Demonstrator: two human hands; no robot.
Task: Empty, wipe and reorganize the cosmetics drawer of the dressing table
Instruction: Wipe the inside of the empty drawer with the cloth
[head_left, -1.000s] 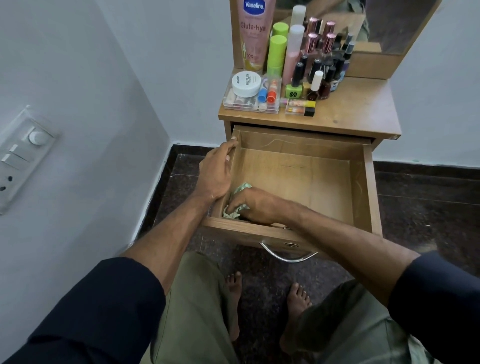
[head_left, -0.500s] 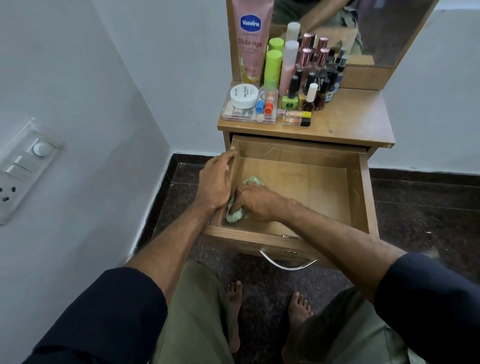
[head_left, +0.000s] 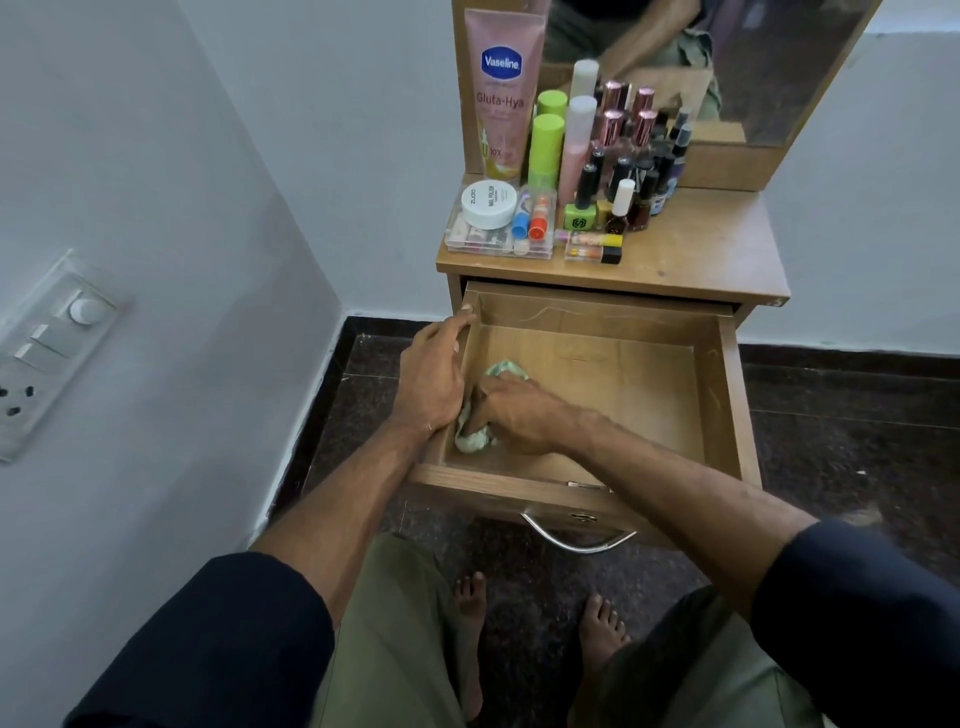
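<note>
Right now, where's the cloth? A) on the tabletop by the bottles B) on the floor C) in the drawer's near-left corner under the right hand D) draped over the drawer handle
C: the right hand presses the cloth into the near-left corner of the open drawer.

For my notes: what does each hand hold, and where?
Right hand grips the crumpled cloth from above; left hand holds the drawer by its left wall.

A white plastic switch panel with a round dial and sockets (head_left: 49, 348) is mounted on the pale grey wall (head_left: 171, 208) at left. Below, a dark speckled stone floor (head_left: 841, 415) meets a dark skirting strip (head_left: 311, 415) along the wall's base.
</note>
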